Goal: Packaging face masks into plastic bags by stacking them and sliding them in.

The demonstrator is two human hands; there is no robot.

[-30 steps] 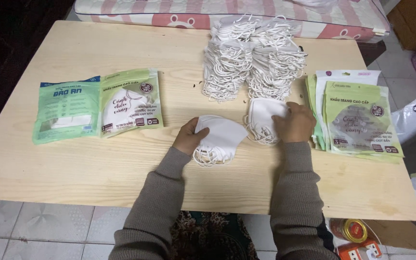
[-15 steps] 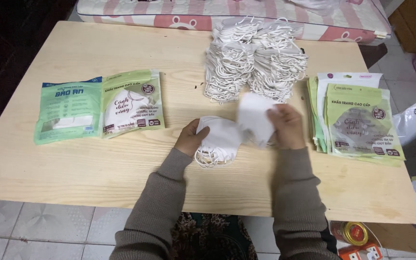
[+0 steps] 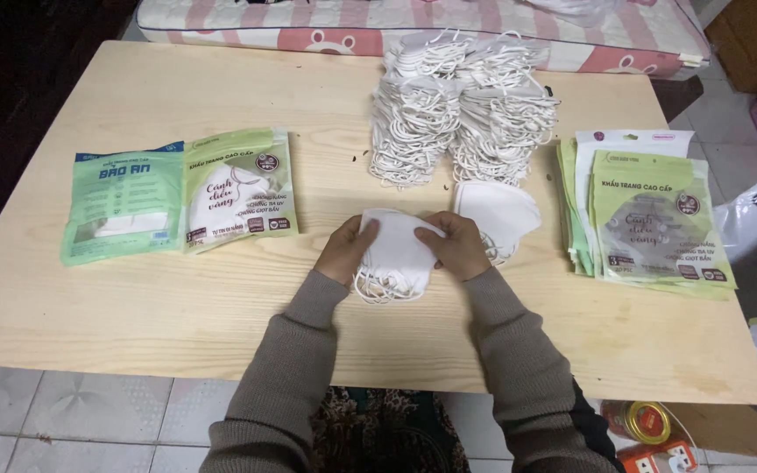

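Hands are gripping a small stack of white masks [image 3: 393, 254] near the tabletop's front edge: left hand [image 3: 346, 250] and right hand [image 3: 459, 245] closed on its sides. Two filled packets [image 3: 181, 200] are lying left; many loose masks [image 3: 462, 109] and empty pouches [image 3: 650, 215] are waiting.

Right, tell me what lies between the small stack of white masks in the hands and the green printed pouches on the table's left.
Only bare pale wooden table separates the white masks from the green printed pouches, as the head view shows.
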